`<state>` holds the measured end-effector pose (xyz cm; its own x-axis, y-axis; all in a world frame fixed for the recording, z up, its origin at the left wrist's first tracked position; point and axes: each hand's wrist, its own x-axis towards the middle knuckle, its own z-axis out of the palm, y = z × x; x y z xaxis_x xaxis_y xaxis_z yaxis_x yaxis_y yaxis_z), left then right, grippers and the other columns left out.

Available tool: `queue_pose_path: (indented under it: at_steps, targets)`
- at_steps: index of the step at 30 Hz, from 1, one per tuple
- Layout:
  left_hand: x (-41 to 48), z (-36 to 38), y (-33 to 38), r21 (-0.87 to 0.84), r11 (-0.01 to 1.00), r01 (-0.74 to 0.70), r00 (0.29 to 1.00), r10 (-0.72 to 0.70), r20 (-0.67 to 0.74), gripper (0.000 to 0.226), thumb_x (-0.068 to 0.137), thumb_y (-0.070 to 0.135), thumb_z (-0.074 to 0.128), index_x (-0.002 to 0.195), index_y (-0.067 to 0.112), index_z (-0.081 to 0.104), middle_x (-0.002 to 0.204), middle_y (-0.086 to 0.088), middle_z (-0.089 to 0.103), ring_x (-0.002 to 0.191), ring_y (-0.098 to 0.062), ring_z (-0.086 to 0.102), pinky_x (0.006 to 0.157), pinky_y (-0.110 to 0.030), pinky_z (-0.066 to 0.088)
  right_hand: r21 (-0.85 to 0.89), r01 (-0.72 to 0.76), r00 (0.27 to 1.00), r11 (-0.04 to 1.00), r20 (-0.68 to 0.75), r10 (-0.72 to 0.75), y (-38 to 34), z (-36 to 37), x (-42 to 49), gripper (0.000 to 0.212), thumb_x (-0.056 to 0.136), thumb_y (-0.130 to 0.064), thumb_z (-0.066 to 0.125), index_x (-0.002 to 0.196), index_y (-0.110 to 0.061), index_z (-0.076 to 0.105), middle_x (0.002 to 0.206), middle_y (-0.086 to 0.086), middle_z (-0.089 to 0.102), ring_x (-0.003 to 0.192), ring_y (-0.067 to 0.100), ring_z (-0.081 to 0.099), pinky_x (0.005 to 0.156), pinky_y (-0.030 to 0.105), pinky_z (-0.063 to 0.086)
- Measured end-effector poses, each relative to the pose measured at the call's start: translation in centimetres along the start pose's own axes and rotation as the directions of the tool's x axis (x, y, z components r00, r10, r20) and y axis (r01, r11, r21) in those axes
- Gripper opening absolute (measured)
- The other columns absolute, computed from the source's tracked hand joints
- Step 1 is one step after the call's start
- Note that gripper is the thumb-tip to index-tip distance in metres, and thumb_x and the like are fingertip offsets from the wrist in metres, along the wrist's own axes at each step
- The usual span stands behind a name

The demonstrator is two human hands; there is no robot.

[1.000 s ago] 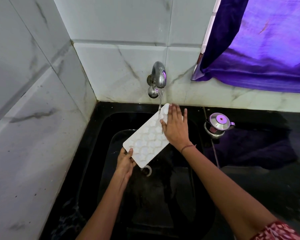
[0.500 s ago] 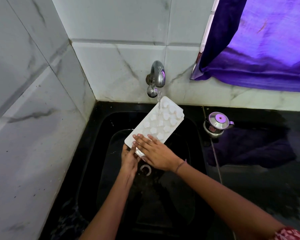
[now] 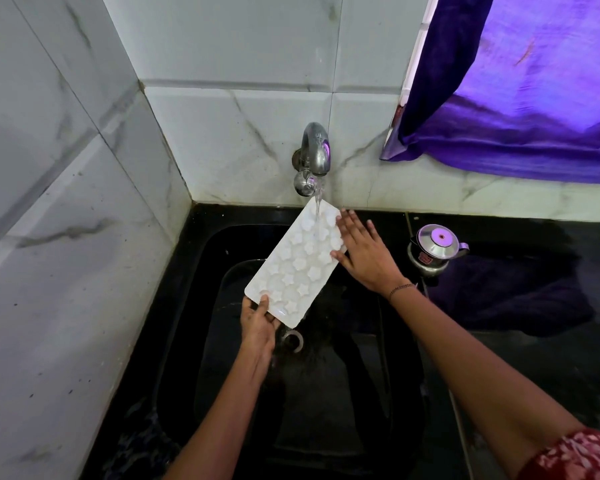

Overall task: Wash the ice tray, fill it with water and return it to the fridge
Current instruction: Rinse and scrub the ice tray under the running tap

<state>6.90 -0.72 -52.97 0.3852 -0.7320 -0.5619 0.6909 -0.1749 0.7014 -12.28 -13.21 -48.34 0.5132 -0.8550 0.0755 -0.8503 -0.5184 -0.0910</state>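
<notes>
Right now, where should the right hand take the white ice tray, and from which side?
Take the flat rim on the long right edge of the ice tray, coming from the right. Star cavities fill the middle, so only the rim gives a flat hold. The left hand pinches the near corner; the tap runs onto the far end.

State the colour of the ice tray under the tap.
The ice tray is white, with flower-shaped cells; clearest in the head view.

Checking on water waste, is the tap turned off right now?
No, water runs from the tap onto the ice tray.
</notes>
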Motion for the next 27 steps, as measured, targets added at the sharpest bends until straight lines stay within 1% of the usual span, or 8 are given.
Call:
queue_pose_path:
  at_steps: [3,6,12,16,18,22,24,27]
  targets:
    - [0.0,0.5,-0.2,-0.023,1.000,0.011,1.000,-0.012,-0.012,0.038,0.099,0.005,0.041,0.135,0.014,0.040,0.119,-0.009,0.056,0.089,-0.018,0.061,0.081,-0.042,0.052,0.016,0.018,1.000,1.000,-0.003,-0.017,-2.9,1.5,-1.2,0.078,0.091,-0.058,0.007,0.151,-0.009,-0.001,0.158,0.011,-0.011,0.145,0.023,-0.015,0.119,0.039,-0.003]
    - [0.0,1.0,-0.3,-0.062,0.998,0.008,1.000,-0.009,-0.005,0.037,0.099,0.005,0.040,0.135,0.015,0.040,0.122,-0.011,0.055,0.091,-0.020,0.061,0.087,-0.044,0.050,0.021,0.076,0.997,0.997,0.006,-0.076,-6.3,3.3,-3.0,0.072,0.096,-0.052,0.008,0.150,-0.005,-0.002,0.158,0.015,-0.011,0.145,0.027,-0.013,0.120,0.042,0.003]
    - [0.1,0.9,-0.5,-0.104,0.995,0.009,1.000,-0.011,-0.017,0.036,0.099,0.005,0.040,0.133,0.013,0.043,0.129,-0.017,0.055,0.094,-0.022,0.062,0.084,-0.039,0.051,-0.077,0.254,0.965,0.964,-0.051,-0.258,-9.9,6.1,-6.2,0.069,0.096,-0.049,0.026,0.146,-0.001,0.027,0.154,0.021,0.019,0.144,0.030,0.016,0.115,0.041,0.022]
    - [0.0,0.8,-0.4,-0.114,0.993,0.008,0.997,-0.017,-0.071,0.036,0.099,0.004,0.040,0.134,0.008,0.043,0.130,-0.019,0.055,0.094,-0.022,0.063,0.073,-0.033,0.052,-0.143,0.430,0.900,0.892,-0.011,-0.435,-9.2,6.8,-7.5,0.063,0.097,-0.045,0.029,0.147,-0.006,0.025,0.157,0.015,0.014,0.146,0.027,0.009,0.118,0.039,0.014]
    - [0.0,0.6,-0.3,-0.127,0.992,0.027,0.995,-0.039,-0.091,0.036,0.099,0.005,0.039,0.134,0.008,0.043,0.132,-0.019,0.054,0.103,-0.028,0.061,0.072,-0.033,0.051,-0.146,0.488,0.871,0.860,0.012,-0.492,-8.2,6.8,-7.9,0.062,0.099,-0.044,0.027,0.148,-0.008,0.021,0.158,0.010,0.008,0.147,0.024,0.000,0.120,0.040,0.009]
    - [-0.1,0.4,0.2,-0.140,0.988,0.058,0.991,-0.074,-0.111,0.036,0.100,0.007,0.038,0.135,0.010,0.044,0.133,-0.016,0.053,0.102,-0.026,0.059,0.076,-0.038,0.051,-0.130,0.483,0.875,0.866,0.025,-0.484,-5.6,5.6,-7.2,0.058,0.101,-0.045,0.022,0.152,-0.020,0.010,0.159,0.006,0.007,0.147,0.023,0.002,0.118,0.040,0.003]
    - [-0.2,0.4,0.4,-0.141,0.988,0.069,0.989,-0.086,-0.122,0.035,0.100,0.007,0.039,0.134,0.012,0.045,0.134,-0.015,0.053,0.104,-0.025,0.057,0.084,-0.041,0.050,-0.153,0.498,0.866,0.853,0.048,-0.497,-4.4,4.9,-6.4,0.056,0.101,-0.046,0.021,0.151,-0.024,0.014,0.159,0.002,0.011,0.147,0.025,0.006,0.118,0.042,0.002]
    - [-0.2,0.0,0.4,-0.118,0.990,0.076,0.988,-0.090,-0.123,0.033,0.100,0.007,0.038,0.131,0.013,0.046,0.134,-0.014,0.053,0.105,-0.025,0.056,0.083,-0.043,0.051,-0.139,0.458,0.887,0.878,0.005,-0.462,-3.2,3.8,-5.1,0.055,0.101,-0.047,0.016,0.149,-0.020,0.023,0.158,0.004,0.017,0.146,0.023,0.006,0.118,0.044,0.006]
